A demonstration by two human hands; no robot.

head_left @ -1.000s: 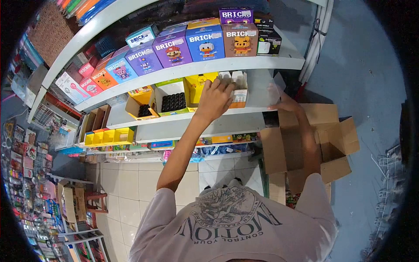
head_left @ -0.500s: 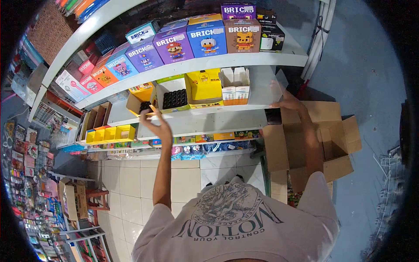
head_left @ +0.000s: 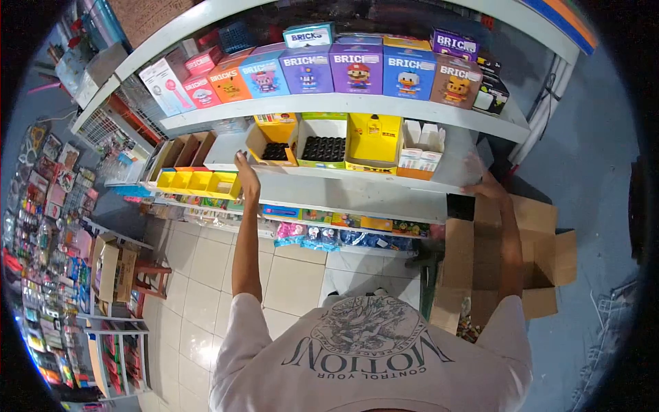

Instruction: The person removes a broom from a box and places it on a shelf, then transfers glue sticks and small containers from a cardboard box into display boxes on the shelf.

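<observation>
My left hand (head_left: 248, 177) is at the middle shelf's front edge, fingers stretched upward and nothing visible in them, beside an orange-and-yellow box (head_left: 291, 162) of black items. My right hand (head_left: 489, 187) touches the right end of that shelf (head_left: 384, 180), next to a clear panel (head_left: 482, 155), its fingers and thumb apart. Between the hands stand a green-and-white box (head_left: 321, 164) of black items, a yellow display box (head_left: 373, 142) and a white carton (head_left: 420, 155) with raised flaps.
BRICKS boxes (head_left: 356, 68) line the upper shelf. Yellow trays (head_left: 199, 184) sit left of my left hand. An open cardboard box (head_left: 461, 257) stands below my right arm. A red stool (head_left: 154, 280) is at lower left.
The view has shifted left, so the shelves appear farther right. My left hand has moved left relative to the orange-and-yellow box, and that box now stands closer to the green-and-white one.
</observation>
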